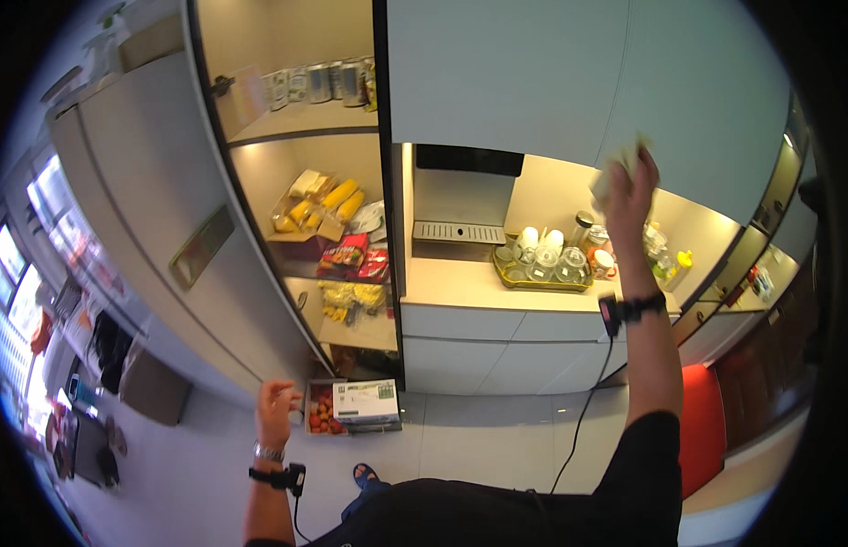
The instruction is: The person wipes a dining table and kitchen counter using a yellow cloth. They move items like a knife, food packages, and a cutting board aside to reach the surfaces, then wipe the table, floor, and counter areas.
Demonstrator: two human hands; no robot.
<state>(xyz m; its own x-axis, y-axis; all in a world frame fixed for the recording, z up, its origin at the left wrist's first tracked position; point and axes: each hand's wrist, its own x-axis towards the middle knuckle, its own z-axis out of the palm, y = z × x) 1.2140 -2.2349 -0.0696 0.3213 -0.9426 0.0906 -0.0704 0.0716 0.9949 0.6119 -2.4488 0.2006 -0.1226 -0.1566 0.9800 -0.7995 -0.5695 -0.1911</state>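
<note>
My right hand (632, 198) is raised at the upper right and grips a pale, blurred thing (604, 186), perhaps a cloth. It is in front of the lower part of a grey-blue upper cabinet door (697, 102); whether it touches the door I cannot tell. At the lower left, my left hand (276, 412) hangs in the air with loosely bent fingers apart and nothing visible in them. Nearest to it is a cardboard box of red and orange fruit (321, 414) on the floor, with a white carton (366, 401) beside it.
On the counter (451, 284), a tray (557, 286) bears glass cups and white cups, near a built-in dispenser (459, 205). Open shelves hold cans (319, 83) and yellow-packed food (342, 195). A tall cabinet door (171, 171) stands at left; a red surface (702, 427) is at right.
</note>
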